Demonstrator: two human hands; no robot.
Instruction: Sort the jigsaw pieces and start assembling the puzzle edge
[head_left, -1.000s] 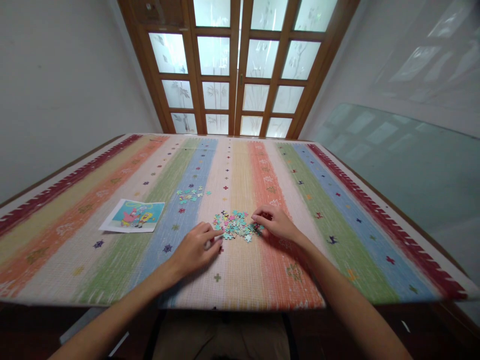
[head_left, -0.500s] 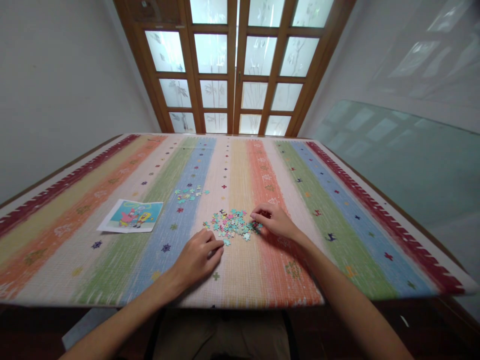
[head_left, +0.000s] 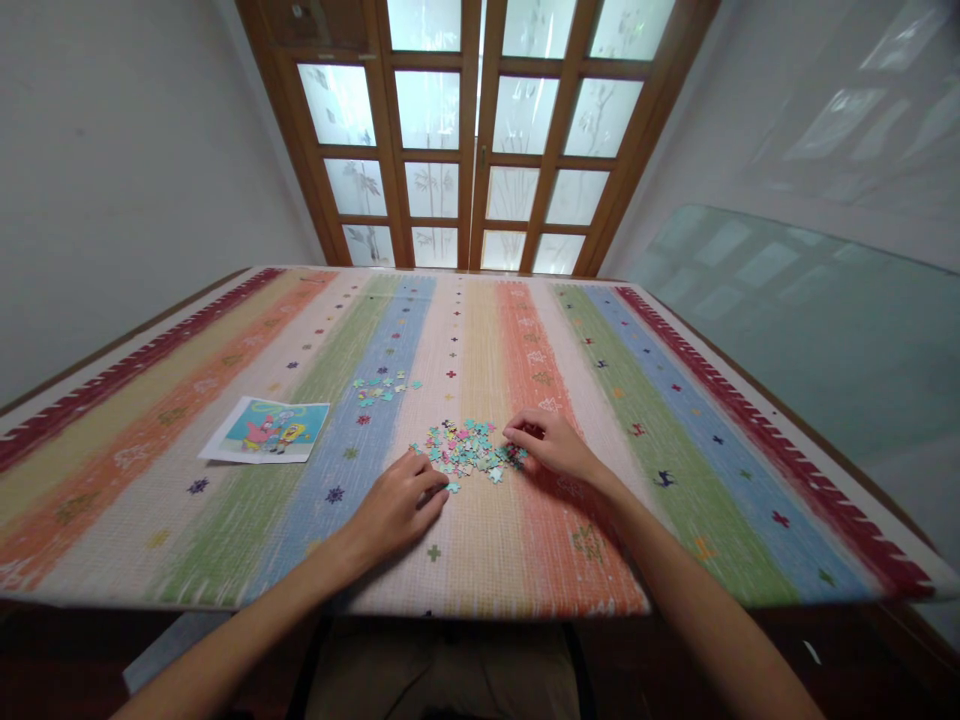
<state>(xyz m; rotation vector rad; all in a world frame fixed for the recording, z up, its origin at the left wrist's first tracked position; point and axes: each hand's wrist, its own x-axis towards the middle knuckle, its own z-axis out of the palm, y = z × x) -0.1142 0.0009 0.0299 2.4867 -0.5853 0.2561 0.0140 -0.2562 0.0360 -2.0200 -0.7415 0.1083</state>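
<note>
A heap of small jigsaw puzzle pieces (head_left: 472, 450), mostly turquoise with some pink and yellow, lies on the striped tablecloth. My left hand (head_left: 401, 505) rests at the heap's near left edge, fingers bent and somewhat apart, with no piece visible in it. One turquoise piece (head_left: 453, 487) lies by its fingertips. At the heap's right edge is my right hand (head_left: 551, 443), thumb and index finger brought together at the tips. Whatever may be between them is too small to make out. Several pieces lie under and beside its fingers.
A smaller group of puzzle pieces (head_left: 384, 387) lies farther off on the blue stripe. Left of it is a printed cartoon picture (head_left: 277, 432) on white paper. The tablecloth (head_left: 480, 570) covers the table; a glass-paned wooden door (head_left: 469, 150) stands beyond its far edge.
My left hand has shifted very slightly at the heap's edge. The right hand stays at the heap's right side. The whole view has moved a little.
</note>
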